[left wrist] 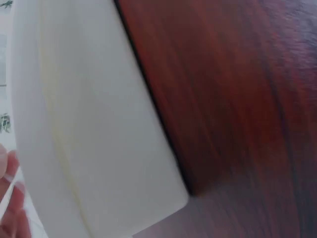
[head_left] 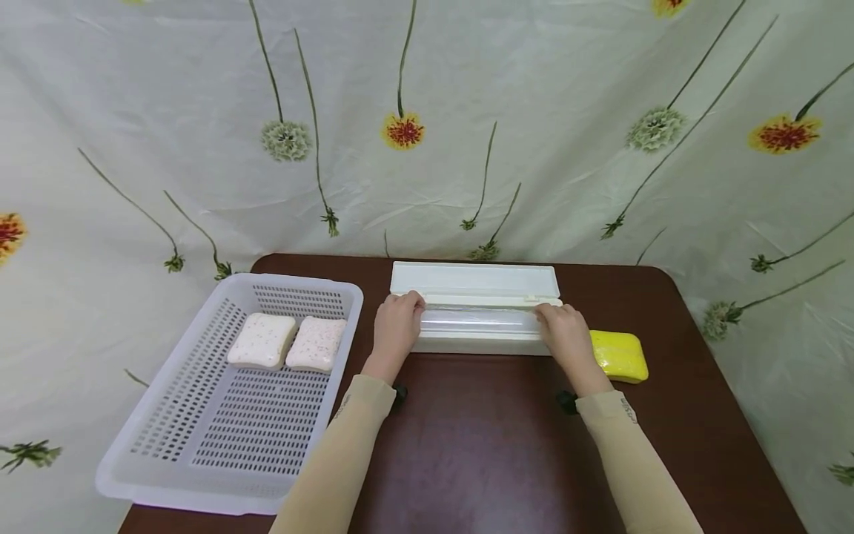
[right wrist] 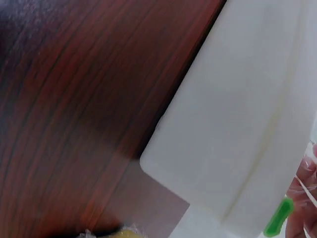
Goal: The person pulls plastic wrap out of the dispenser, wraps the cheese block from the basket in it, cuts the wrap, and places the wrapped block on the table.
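A white cling film dispenser (head_left: 480, 345) lies across the table with its long lid (head_left: 475, 279) raised at the back. Clear film (head_left: 477, 322) spans the opening. At the dispenser's left end my left hand (head_left: 396, 330) pinches the film's edge, and my right hand (head_left: 567, 337) pinches it at the other end. Film clings around the right fingers (right wrist: 306, 198) in the right wrist view, next to a green tab (right wrist: 279, 217) on the dispenser. Only part of the left fingers (left wrist: 14, 208) shows at the left wrist view's edge.
A white perforated basket (head_left: 193, 348) stands on the left, holding two pale speckled blocks (head_left: 262, 340). Right of the dispenser sits a shiny yellow block (head_left: 620, 356), partly behind my right wrist. Behind the dark wooden table (head_left: 467, 445) hangs a flowered curtain (head_left: 440, 178).
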`<state>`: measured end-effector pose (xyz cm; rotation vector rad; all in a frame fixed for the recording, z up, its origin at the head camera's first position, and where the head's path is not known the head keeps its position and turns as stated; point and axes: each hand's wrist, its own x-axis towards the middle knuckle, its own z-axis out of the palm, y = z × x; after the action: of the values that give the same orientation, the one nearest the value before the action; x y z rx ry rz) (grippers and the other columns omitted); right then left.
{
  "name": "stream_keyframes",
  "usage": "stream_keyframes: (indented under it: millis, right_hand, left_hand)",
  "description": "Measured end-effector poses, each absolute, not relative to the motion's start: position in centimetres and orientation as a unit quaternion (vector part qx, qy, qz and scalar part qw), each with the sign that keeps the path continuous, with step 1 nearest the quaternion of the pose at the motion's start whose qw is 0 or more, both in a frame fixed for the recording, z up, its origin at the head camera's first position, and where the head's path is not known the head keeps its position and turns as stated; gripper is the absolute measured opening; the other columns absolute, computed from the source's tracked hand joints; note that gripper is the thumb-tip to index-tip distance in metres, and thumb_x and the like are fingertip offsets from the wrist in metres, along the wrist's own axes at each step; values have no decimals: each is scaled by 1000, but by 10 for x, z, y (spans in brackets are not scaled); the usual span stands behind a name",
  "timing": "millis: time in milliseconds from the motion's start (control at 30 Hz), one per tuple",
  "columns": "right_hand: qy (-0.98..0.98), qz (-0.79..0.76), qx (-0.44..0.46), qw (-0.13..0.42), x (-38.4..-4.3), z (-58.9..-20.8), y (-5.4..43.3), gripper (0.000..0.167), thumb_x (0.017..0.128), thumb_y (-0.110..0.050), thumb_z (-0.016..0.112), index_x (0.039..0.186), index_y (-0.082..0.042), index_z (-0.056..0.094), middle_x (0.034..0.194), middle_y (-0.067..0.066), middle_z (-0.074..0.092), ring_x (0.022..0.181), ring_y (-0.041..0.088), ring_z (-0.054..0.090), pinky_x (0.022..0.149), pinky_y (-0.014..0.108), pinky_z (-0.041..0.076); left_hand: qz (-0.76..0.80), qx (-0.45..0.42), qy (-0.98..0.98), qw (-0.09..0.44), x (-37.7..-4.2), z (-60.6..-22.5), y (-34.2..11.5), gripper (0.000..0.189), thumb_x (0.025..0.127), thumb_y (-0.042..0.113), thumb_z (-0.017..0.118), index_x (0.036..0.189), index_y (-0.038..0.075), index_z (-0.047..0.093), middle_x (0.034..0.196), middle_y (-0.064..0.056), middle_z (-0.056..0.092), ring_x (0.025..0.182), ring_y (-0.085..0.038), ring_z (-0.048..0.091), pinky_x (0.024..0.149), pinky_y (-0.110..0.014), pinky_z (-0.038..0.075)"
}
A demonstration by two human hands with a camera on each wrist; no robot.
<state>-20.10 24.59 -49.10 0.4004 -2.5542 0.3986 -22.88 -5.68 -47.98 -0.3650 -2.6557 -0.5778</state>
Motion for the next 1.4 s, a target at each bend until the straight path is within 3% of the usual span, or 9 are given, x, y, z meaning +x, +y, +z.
stream_keyframes:
  millis: [267,500,700,1033,1400]
  right_hand:
    - [-954,162,130,217,-198,-480,246,13,86,-4,74,97,3,73,90,19,73,81,34,68,72,44,58]
    - [-941,193,114,252,-199,-484,245,9,87,-1,71,94,4,72,85,19,69,76,35,68,69,44,58]
    - [-933,236,89,256,-198,-478,242,10,90,0,67,97,6,72,87,20,69,82,35,69,74,45,59]
    - [-916,276,76,282,-196,-452,242,11,90,2,66,99,6,72,91,21,69,81,36,68,73,46,58]
    - [-900,293,75,314,-198,-409,242,13,93,-1,65,102,4,73,93,20,70,79,34,66,68,45,56]
  left_hand:
    - [-251,-88,-946,184,-227,-478,-57,5,93,12,68,95,9,67,87,-9,73,72,-28,66,58,-42,55]
    - [-289,-96,-937,169,-224,-478,-57,5,96,9,62,97,4,64,92,-14,72,79,-31,70,69,-43,57]
    - [-306,-96,-932,170,-223,-469,-58,6,97,9,62,97,4,65,94,-14,72,83,-31,70,73,-43,57]
    - [-335,-116,-909,220,-221,-450,-57,6,96,9,63,98,4,66,91,-12,72,77,-27,69,70,-41,57]
    - [-345,-162,-879,288,-220,-416,-59,10,94,13,66,99,4,67,96,-11,73,89,-26,71,75,-39,58]
